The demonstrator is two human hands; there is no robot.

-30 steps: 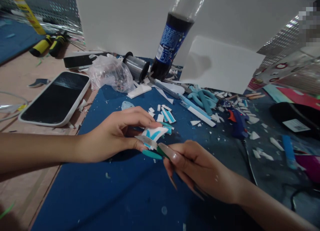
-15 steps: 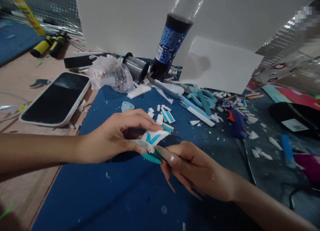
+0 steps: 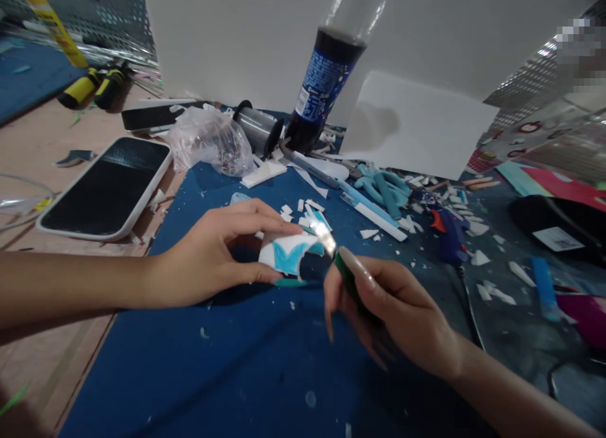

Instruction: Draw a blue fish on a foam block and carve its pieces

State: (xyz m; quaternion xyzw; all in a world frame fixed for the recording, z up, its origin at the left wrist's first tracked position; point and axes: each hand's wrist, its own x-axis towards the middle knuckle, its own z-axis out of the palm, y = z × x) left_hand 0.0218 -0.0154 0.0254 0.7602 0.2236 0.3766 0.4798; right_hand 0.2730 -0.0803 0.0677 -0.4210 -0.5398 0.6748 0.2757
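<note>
My left hand (image 3: 222,252) pinches a small white piece painted with blue (image 3: 286,255) between thumb and fingers, just above the blue mat (image 3: 227,368). A curved notch shows in the piece's right edge. In my closed right hand (image 3: 388,299) is a green-handled craft knife (image 3: 348,271). Its short, shiny blade points up and left, close to the piece's upper right corner; whether they touch I cannot tell. The fingers hide most of the handle. Behind the piece lie small white and blue scraps (image 3: 303,223).
A phone (image 3: 106,189) lies left. Behind stand a dark drink bottle (image 3: 322,78), a wire spool (image 3: 258,129) and a plastic bag (image 3: 208,138). Light-blue scissors (image 3: 386,185), a blue utility knife (image 3: 369,207) and a glue gun (image 3: 449,236) with its cord lie right, among scraps.
My right hand has drawn back to the right, and the knife's shiny blade now shows, tilted upward. The left hand has turned the piece, bringing its notched edge into view.
</note>
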